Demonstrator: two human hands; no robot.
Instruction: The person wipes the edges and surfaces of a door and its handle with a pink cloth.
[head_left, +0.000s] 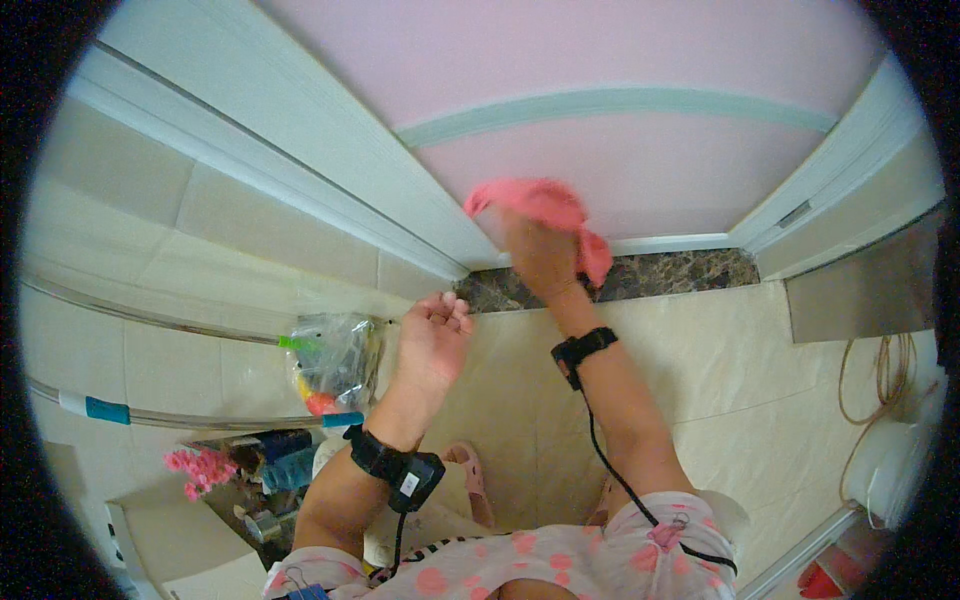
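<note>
My right hand (541, 255) grips a pink cloth (536, 196) against the lower left part of a pink wall panel (652, 169), which a pale green band crosses. The hand is blurred, and part of the cloth hangs over its right side. A dark marbled stone sill (675, 274) runs along the floor beneath it. My left hand (435, 330) is raised to the left with its palm up and fingers loosely curled, holding nothing. It appears near the sill's left end; whether it touches anything there I cannot tell.
White frame boards (360, 142) flank the panel. Two metal poles (210, 326) reach in from the left, near a clear plastic bag (341, 360). Pink flowers (201, 469) are lower left. On the right hang a coiled tan hose (885, 375) and a whitish bucket-like container (889, 472).
</note>
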